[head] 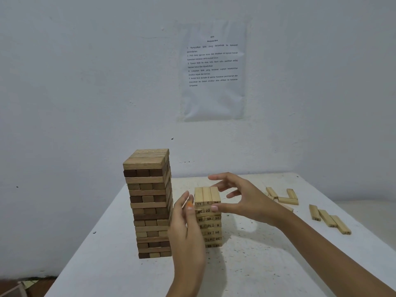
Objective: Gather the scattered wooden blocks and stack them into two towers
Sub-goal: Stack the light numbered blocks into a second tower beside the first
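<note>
The left grip (188, 221) stands upright with its fingers straight, flat against the left face of the short pale tower (207, 215), holding nothing. The right grip (242, 200) is spread wide and also empty. Its thumb touches the tower's front face near the block marked 22, and its fingers arch over the top layer without closing. This looks like squaring up the tower after a layer went on. To do it well, press lightly and evenly from opposite sides with flat fingers. Nudge any proud blocks flush rather than squeezing, and keep the back of the left grip off the tall dark tower (150, 202), which stands just beside it. The pale tower stands upright about mid-surface, its long axis vertical. The three blocks of its top layer run away from the viewer toward the wall, numbered ends facing the near edge. Judging by that, the next layer should lie crosswise. Loose blocks (330, 218) lie side by side near the right edge of the surface (257, 264), slanting from far-left to near-right. A few more loose blocks (282, 197) lie toward the far right corner.
</note>
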